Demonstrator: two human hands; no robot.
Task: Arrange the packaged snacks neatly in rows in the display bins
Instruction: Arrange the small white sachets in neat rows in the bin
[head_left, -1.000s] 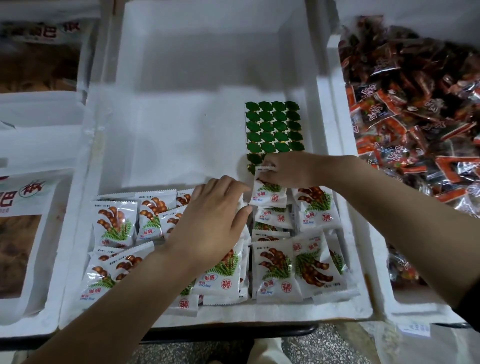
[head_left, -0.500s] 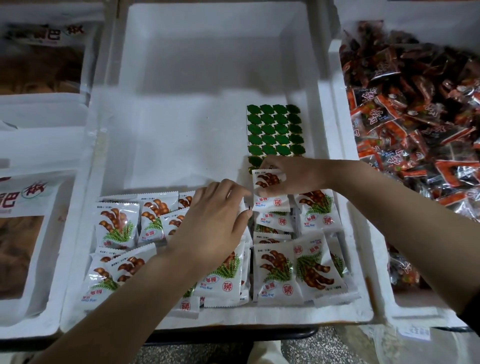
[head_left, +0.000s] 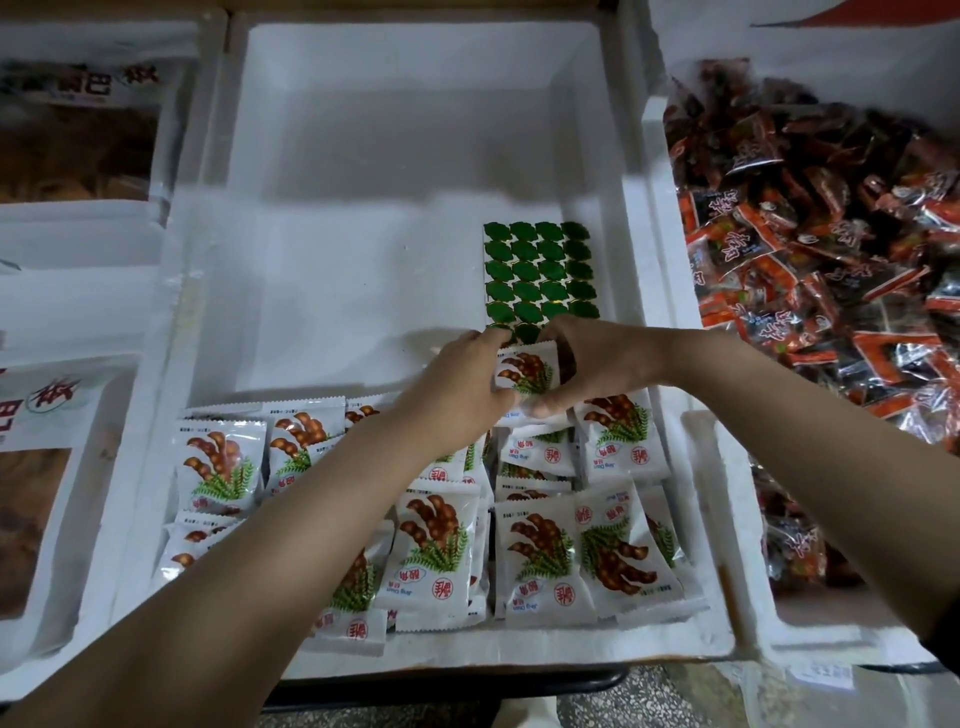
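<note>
A white foam bin fills the middle of the view. Several white snack packets printed with brown pods and green leaves lie in rough rows along its near half. Both hands meet over one such packet just beyond the rows. My left hand grips its left edge, my right hand grips its right edge. The packet is lifted slightly above the others. A green patterned sheet lies on the bin floor just behind the hands.
To the right, another foam bin holds a heap of red and black snack packets. At left, bins hold large clear bags of brown snacks. The far half of the middle bin shows bare white floor.
My left hand has moved up and right from the packet rows to join my right hand on the packet. The packet's printed front now faces up between both hands.
</note>
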